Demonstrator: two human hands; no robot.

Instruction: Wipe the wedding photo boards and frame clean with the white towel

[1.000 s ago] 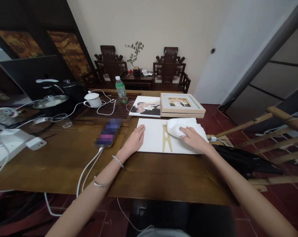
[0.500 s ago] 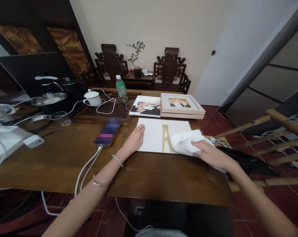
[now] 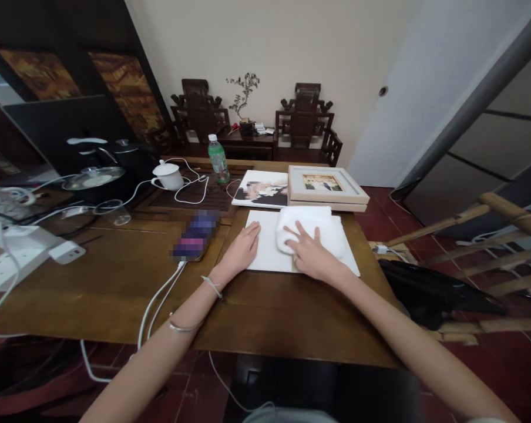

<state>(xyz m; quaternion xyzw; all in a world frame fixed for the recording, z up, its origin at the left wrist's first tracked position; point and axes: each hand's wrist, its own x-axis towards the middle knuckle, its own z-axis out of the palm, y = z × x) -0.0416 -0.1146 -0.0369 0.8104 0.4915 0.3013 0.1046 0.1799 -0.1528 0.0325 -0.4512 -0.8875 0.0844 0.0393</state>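
A white board (image 3: 268, 255) lies flat on the wooden table in front of me. My left hand (image 3: 245, 247) rests along its left edge, open, with the fingers lying flat. On top of the board is a folded white cloth (image 3: 321, 222). My right hand (image 3: 313, 252) holds it down, its fingers apart and pressed into the fabric. The yellowish figure on the board is almost wholly hidden under the cloth and hand.
Behind the board lie a photo panel (image 3: 256, 198) and framed pictures (image 3: 356, 194). To the left are a phone (image 3: 197, 238) with a cable, a green-labelled bottle (image 3: 219, 161), a lidded white cup (image 3: 167, 176), a clear plastic cup (image 3: 116, 212) and a power strip (image 3: 14, 264).
My right hand has moved left and away from me with the cloth, from the board's right side onto its middle, covering the yellowish figure. My left hand stays at the edge.
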